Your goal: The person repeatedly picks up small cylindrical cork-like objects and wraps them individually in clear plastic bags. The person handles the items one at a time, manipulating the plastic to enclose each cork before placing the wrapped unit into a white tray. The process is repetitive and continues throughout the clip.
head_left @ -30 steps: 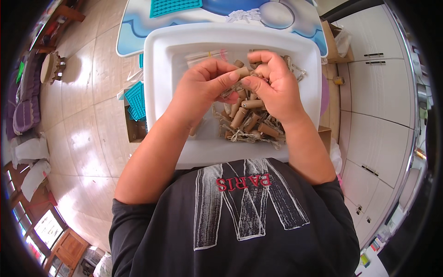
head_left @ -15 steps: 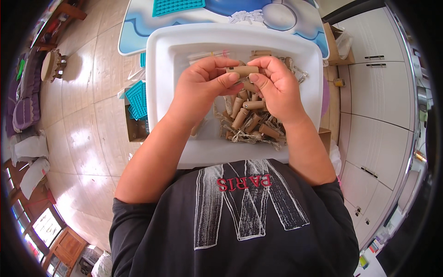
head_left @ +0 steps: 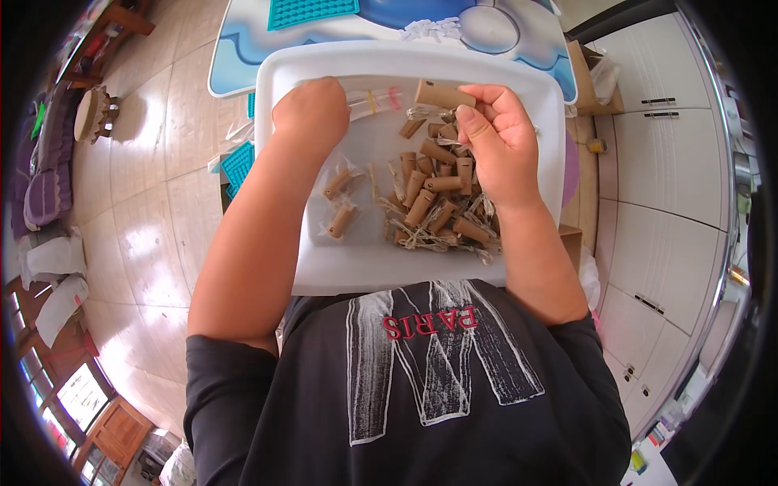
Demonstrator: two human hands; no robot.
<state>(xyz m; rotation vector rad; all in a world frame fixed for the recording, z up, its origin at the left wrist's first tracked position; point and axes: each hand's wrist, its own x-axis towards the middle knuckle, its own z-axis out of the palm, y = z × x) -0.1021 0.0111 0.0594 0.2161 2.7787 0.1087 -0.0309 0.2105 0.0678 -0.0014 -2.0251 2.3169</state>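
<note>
Over the white tray (head_left: 284, 162), the right hand (head_left: 498, 146) pinches a brown cork (head_left: 442, 95); left hand (head_left: 312, 113) curled shut.

The floor (head_left: 154, 186) was laid in large glossy beige tiles that threw back bright patches of daylight. White cabinet doors (head_left: 656, 186) with dark bar handles ran along the right side. At the far end stood a table (head_left: 243, 49) with a blue and white patterned top. A small round wooden stool (head_left: 93, 113) stood at the left, near purple cushions (head_left: 44, 182). Wooden-framed windows (head_left: 81, 397) glowed at the lower left.
</note>
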